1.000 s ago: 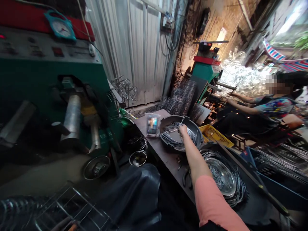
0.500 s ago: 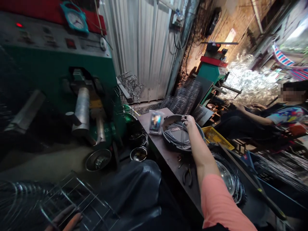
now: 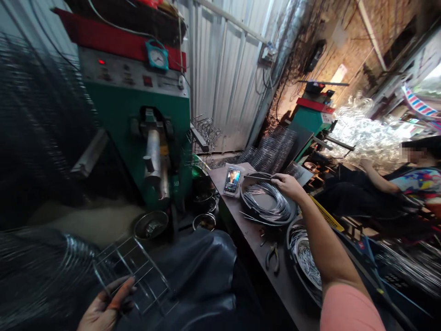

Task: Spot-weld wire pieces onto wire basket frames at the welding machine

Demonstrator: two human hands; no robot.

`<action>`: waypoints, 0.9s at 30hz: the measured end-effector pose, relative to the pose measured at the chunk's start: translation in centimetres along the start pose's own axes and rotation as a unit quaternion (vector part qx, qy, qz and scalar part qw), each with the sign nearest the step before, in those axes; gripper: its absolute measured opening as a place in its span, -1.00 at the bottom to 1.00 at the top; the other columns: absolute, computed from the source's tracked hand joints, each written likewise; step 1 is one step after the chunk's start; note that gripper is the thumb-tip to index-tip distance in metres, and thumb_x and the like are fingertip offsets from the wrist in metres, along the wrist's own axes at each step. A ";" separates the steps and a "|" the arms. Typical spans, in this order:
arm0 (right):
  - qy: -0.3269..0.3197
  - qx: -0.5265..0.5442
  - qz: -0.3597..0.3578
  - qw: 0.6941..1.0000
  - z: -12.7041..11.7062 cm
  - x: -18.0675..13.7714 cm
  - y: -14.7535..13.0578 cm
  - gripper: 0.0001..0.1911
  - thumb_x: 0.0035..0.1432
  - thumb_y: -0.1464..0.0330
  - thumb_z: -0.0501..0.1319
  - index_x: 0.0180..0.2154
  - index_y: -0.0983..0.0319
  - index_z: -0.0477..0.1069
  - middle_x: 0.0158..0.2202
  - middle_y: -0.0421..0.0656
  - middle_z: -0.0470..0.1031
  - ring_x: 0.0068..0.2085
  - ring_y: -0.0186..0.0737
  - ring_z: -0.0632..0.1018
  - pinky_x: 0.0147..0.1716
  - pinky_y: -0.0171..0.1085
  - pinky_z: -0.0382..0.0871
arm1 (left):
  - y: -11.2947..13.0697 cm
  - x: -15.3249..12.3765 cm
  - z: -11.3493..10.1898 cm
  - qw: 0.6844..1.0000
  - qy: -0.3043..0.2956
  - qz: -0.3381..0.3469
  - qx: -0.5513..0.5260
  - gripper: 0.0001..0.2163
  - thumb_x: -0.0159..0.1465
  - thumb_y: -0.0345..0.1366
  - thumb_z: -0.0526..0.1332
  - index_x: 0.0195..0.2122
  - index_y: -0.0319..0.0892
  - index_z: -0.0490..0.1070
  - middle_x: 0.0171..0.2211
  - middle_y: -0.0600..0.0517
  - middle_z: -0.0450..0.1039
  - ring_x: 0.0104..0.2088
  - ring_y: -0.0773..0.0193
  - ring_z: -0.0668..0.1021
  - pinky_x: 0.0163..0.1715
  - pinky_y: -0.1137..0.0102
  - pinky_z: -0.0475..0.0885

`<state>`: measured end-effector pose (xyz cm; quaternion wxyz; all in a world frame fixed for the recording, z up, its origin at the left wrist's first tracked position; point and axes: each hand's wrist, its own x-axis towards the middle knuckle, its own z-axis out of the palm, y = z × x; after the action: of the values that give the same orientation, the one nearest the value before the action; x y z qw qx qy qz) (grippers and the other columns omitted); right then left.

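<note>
Right hand at the rim of the basin, fingers pinched on a thin wire; left thumb and fingers clamp the wire rack near the apron. If the wire snags the coil, loops could spill or the phone get knocked. Rack, gripped at one edge, may tip. Some left fingers hidden; wire's far end unclear; right sleeve cut off.

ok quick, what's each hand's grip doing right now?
Left hand: closed, holding a wire rack.
Right hand: closed, pinching thin wire between thumb and fingers.
</note>
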<state>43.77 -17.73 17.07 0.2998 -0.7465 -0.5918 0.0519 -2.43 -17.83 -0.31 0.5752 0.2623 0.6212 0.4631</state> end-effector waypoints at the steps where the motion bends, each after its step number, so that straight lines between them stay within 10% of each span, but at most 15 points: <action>1: 0.002 -0.019 -0.022 1.000 0.1 -0.4 -0.7 -0.84 -0.01 0.35 0.14 -0.44 0.22 0.50 -0.49 -0.19 0.50 -0.41 -0.27 0.46 -0.37 -0.35 0.30 | -0.2 0.1 -0.1 1.000 -0.004 0.005 -0.008 -0.56 -0.53 -0.15 0.43 -0.52 -0.09 0.46 -0.49 0.08 0.46 -0.49 0.25 0.44 -0.62 0.44 0.34; 8: -0.058 0.088 -0.123 0.987 4.0 -1.7 -5.9 -0.72 0.02 0.17 0.16 -0.35 0.23 0.48 -0.38 -0.15 0.52 -0.31 -0.19 0.49 -0.26 -0.28 0.32 | 1.0 0.5 0.6 0.995 -0.059 0.059 -0.045 -0.52 -0.36 -0.06 0.42 -0.43 -0.21 0.41 -0.58 0.08 0.34 -0.52 0.34 0.37 -0.63 0.50 0.29; 20: -0.087 0.341 -0.093 0.932 21.7 0.9 -8.8 -0.72 -0.03 0.14 0.19 -0.39 0.22 0.43 -0.42 -0.19 0.46 -0.32 -0.20 0.45 -0.24 -0.25 0.31 | 5.6 5.9 3.7 0.989 -0.131 0.061 -0.032 -0.57 -0.22 -0.11 0.40 -0.37 -0.20 0.35 -0.54 0.13 0.27 -0.53 0.42 0.32 -0.66 0.57 0.12; 27: -0.145 0.314 -0.148 0.926 25.8 2.0 -9.0 -0.79 0.04 0.22 0.16 -0.38 0.22 0.43 -0.36 -0.16 0.45 -0.29 -0.22 0.45 -0.22 -0.25 0.30 | 5.9 8.6 4.7 0.989 -0.146 0.034 0.001 -0.57 -0.22 -0.12 0.40 -0.36 -0.20 0.36 -0.52 0.13 0.27 -0.52 0.43 0.30 -0.63 0.57 0.11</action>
<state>25.57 -4.83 1.23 0.4341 -0.5024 -0.6857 0.2982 -0.89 -6.65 1.23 0.6434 0.3485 0.5221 0.4381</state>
